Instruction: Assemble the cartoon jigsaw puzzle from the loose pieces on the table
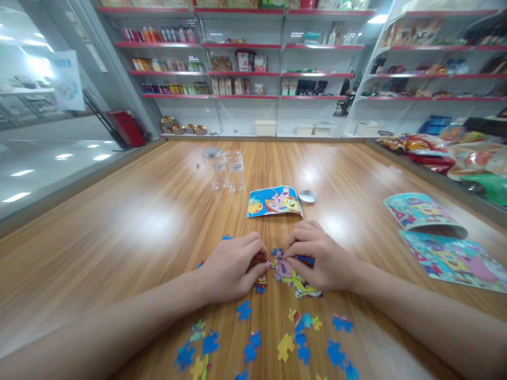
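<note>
My left hand is closed in a pinch, thumb and forefinger on a small jigsaw puzzle piece at the edge of a partly joined puzzle section. My right hand lies over that section's right side, its fingertips and thumb closed on it and hiding part of it. Pink and yellow cartoon figures show on the joined pieces. More pieces lie partly under my left hand. Nearer to me, loose blue pieces and a yellow piece are scattered over the table.
Beyond my hands lie a curled picture sheet and a silver lid. Two clear jars, one lidded and one open, stand farther back. Two more sheets rest at the right of the wooden table. Stocked shelves stand behind.
</note>
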Tool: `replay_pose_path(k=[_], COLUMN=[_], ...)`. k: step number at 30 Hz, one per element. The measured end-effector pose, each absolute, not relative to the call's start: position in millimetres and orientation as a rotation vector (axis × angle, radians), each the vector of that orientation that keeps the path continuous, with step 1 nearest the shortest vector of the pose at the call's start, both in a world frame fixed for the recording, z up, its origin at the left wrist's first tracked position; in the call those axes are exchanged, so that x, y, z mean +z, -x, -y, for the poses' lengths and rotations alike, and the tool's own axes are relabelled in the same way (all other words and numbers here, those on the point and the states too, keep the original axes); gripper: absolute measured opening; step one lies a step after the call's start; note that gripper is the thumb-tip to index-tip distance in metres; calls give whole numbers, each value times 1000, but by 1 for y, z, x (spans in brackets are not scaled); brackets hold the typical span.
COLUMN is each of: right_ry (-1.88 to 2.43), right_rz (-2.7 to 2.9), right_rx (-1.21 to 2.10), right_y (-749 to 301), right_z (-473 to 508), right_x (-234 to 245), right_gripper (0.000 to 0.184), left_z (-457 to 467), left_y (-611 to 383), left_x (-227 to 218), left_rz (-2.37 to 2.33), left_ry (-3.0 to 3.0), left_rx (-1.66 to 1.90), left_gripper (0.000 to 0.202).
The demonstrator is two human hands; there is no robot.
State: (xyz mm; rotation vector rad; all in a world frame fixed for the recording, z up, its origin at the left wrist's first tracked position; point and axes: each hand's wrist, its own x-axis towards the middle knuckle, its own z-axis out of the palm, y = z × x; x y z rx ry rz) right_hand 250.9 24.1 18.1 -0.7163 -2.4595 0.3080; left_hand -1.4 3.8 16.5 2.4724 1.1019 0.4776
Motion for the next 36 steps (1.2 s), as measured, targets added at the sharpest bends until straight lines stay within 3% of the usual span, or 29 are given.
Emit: replay_pose_path(k=[6, 11, 22, 29, 36], right_ry=[712, 661, 718, 737, 747], right_rz=[2466, 2347, 2192, 2198, 2192], right_rx=[300, 254, 137, 137, 140], right_y=[-250, -250, -251, -253, -253], right_z=[-24, -24, -28, -27, -27], right_x=[18, 20, 22, 20, 19], right_gripper=[8, 9, 8, 8, 8], left_z=[-2, -1, -3, -4, -2], left_y=[2, 1, 1, 4, 5], left_x=[18, 19, 17, 12, 15], left_rz=[-1085, -1083, -1075, -1127, -1187], left_ry=[-2495, -2545, -2523, -2434, -2527], left_rx=[496, 480, 479, 749, 653], left_gripper=[6, 23, 9, 17, 13])
